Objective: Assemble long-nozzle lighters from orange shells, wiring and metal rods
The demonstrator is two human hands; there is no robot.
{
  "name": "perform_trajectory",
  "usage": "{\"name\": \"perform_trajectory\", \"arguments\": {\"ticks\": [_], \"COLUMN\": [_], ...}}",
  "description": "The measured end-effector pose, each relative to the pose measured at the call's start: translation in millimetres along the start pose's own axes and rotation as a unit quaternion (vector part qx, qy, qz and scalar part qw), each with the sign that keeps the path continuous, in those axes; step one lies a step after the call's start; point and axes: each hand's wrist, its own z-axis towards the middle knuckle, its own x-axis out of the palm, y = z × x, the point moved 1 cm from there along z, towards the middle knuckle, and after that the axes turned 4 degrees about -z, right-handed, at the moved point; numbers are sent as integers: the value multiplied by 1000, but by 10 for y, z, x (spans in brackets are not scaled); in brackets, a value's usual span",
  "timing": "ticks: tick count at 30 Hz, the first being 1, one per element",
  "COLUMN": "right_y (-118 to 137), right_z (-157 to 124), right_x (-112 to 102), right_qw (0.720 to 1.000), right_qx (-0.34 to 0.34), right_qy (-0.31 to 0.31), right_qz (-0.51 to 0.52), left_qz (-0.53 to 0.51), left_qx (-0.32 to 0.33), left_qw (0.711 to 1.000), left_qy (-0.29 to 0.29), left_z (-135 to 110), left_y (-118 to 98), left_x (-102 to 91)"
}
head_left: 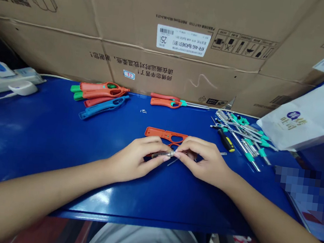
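A small metal part (167, 154) is pinched between the fingertips of both hands, left hand (136, 158) on one end and right hand (201, 160) on the other, low over the middle of the blue table (44, 138). Just behind it lies an orange shell (163, 134), open side up.

The pinch looks light. A slip could drop the part, and it might roll towards the table's near edge.

Further out, a screwdriver (227, 141) and a heap of teal-tipped metal rods (245, 137) sit towards the far right corner, and coloured shells (102, 94) towards the far left.

The fingers hide the shell's near side. I cannot tell whether the thin stem below the part joins it, and a blurred patch covers the right edge.
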Motion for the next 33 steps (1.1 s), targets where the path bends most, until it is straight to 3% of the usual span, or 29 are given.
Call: {"name": "perform_trajectory", "arguments": {"ticks": [10,16,18,26,33], "right_y": [-60,-66,-79,-163,-150], "right_z": [20,-2,-6,-20,-5], "right_x": [-57,-99,-87,-51,-29], "right_qw": [1000,984,978,987,989], "right_qx": [18,-2,7,10,12], "right_qy": [-9,158,182,157,144], "right_qz": [-4,-83,-106,-30,-25], "left_qz": [-73,-130,-138,-131,-123], "left_qx": [-23,15,23,57,24], "left_qw": [997,991,990,990,992], "left_qy": [1,-11,-13,-17,-1], "left_z": [31,35,25,1,6], "left_y": [-9,5,11,36,-5], "left_x": [-39,-22,-10,-8,-17]}}
